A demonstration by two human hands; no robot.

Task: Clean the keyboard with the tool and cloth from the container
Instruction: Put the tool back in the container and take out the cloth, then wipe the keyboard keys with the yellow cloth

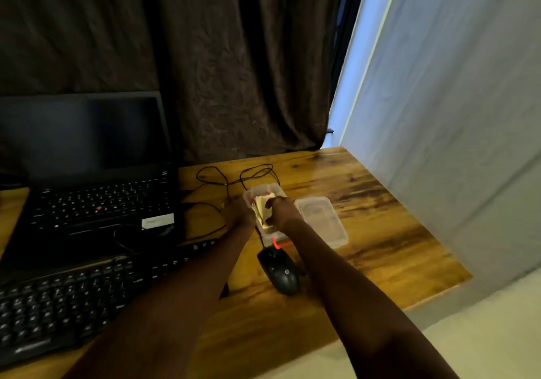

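The right hand (282, 209) pinches the cloth (263, 206) inside the container (265, 188), long axis pointing away from the person; left hand (240, 214) at its left wall, grip unclear; keyboard (73, 299) lies well to the left

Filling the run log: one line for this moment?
stage: fetching | left hand: at container | right hand: on cloth | lid: off | keyboard: hands off
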